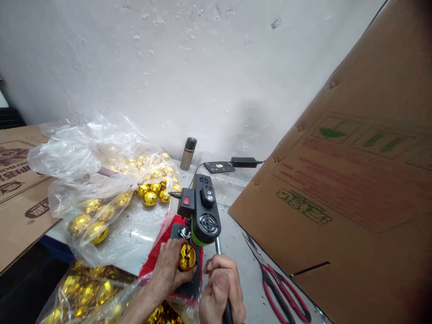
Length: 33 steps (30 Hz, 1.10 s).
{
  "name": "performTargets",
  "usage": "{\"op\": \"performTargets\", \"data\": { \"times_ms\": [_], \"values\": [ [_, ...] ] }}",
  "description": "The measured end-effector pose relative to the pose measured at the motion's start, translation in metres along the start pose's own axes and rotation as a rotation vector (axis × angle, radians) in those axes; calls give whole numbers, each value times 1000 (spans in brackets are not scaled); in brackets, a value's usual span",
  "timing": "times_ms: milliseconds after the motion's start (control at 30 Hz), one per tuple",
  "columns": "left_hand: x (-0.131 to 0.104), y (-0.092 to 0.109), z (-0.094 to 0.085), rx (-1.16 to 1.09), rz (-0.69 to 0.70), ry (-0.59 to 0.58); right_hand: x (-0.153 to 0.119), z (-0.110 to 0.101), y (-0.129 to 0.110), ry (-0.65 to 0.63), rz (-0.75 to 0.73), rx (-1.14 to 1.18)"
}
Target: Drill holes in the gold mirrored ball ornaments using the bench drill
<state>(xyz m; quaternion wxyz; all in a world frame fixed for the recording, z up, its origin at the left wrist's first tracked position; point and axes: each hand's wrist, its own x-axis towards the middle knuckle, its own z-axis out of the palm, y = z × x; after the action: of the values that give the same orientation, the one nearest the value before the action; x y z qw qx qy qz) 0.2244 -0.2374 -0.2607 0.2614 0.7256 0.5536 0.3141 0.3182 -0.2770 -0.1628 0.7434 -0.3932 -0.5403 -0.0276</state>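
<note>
My left hand [166, 264] is closed around a shiny gold faceted ball [187, 257], fingers on its far side and thumb on its near side. The ball sits just under the front end of a small black bench machine [204, 202] with vent grilles and a red switch. My right hand [221, 288] is wrapped round the black grip of the machine's metal lever [218, 245]. Beneath the machine lies a dark base plate [195, 290] on a red cloth [150, 257]. Whether the ball touches the machine's underside is hidden.
Clear plastic bags hold many gold balls [150, 198] on the left and at the lower left. Red-and-black scissors [280, 288] lie right, beside a large cardboard box [337, 180]. A spray can [188, 154] and a black power adapter [243, 162] are near the wall.
</note>
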Motion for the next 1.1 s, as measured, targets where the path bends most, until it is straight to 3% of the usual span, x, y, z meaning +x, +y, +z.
{"op": "performTargets", "data": {
  "times_ms": [133, 433, 633, 800, 967, 1033, 1100],
  "values": [
    [0, -1, -1, -5, -4, 3, 6, 3, -6, 40, 6, -8],
    [2, -1, -6, -32, 42, 21, -11, -6, 9, -38, 37, -7],
    [5, -8, -4, -50, 60, 4, -23, -9, 23, -87, -64, -36],
    [4, -10, -2, -20, 73, 21, -30, -8, 32, -52, -98, -58],
    [5, -12, -1, -35, 88, 62, 5, -14, 5, -167, -45, -76],
    [3, -13, -6, -69, 88, 97, 27, -14, -12, -213, 52, -64],
    [-7, -14, -17, -120, 86, 133, 44, -13, -24, -205, 54, -48]
  ]
}}
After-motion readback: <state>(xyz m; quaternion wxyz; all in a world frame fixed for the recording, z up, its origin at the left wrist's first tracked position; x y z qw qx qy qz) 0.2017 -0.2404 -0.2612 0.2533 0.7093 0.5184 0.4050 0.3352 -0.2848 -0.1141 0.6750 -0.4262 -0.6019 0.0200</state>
